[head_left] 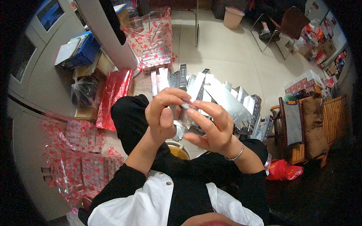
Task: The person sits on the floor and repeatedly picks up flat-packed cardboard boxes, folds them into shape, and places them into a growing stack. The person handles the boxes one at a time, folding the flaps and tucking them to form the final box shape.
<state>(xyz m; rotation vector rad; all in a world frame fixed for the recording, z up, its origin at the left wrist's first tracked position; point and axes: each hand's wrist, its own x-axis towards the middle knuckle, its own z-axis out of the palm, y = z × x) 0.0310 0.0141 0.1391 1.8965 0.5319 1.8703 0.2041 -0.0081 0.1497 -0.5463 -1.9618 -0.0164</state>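
Observation:
A narrow silver carton point(182, 119) is held up between my two hands, above my lap, one end toward my fingertips. My left hand point(161, 115) is closed on it, index finger arched over the top end and thumb bent. The fingertips of my right hand point(214, 126) meet the same end from the right, while its thumb stretches out lower down. My fingers partly hide the carton, so its flaps cannot be made out. Just beyond lies a heap of flat and folded silver cartons point(230, 100), some with dark printed sides.
Packs in red-heart film point(90, 169) lie at left, beside a shiny red package point(114, 98). Another heart-film bag point(156, 41) stands ahead. A bamboo chair point(301, 124) is at right, with a red bag point(283, 170) below. Farther off are a bin point(233, 17) and a seated person's foot point(265, 34).

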